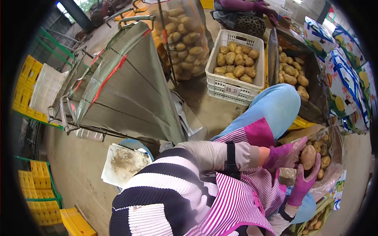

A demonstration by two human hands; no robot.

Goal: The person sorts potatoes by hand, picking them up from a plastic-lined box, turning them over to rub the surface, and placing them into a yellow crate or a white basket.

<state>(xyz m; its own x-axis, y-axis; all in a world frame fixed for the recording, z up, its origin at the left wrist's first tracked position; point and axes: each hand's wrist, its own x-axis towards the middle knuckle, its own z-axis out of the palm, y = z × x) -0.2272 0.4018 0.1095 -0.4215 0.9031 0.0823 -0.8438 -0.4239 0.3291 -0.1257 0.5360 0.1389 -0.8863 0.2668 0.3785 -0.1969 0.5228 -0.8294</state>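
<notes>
Head view. Nearest the camera: a striped sleeve (pixel 165 188) and a pink striped apron (pixel 236 204). Both hands wear pink gloves. The left hand (pixel 285 155) and the right hand (pixel 305 183) are close together, cupped around one potato (pixel 308 156), left fingers over its top edge, right fingers under it. The potato is held just above an open bag (pixel 328 157) at the right edge, which already contains several potatoes. Judged progress: the bag is partly filled; its total depth is hidden.

Supply remains: a white crate (pixel 232 88) at top centre is heaped with potatoes, a dark bin (pixel 311 82) beside it holds more, and a mesh sack (pixel 185 35) stands full. Another person's gloved hand (pixel 262 7) works at the top edge.
</notes>
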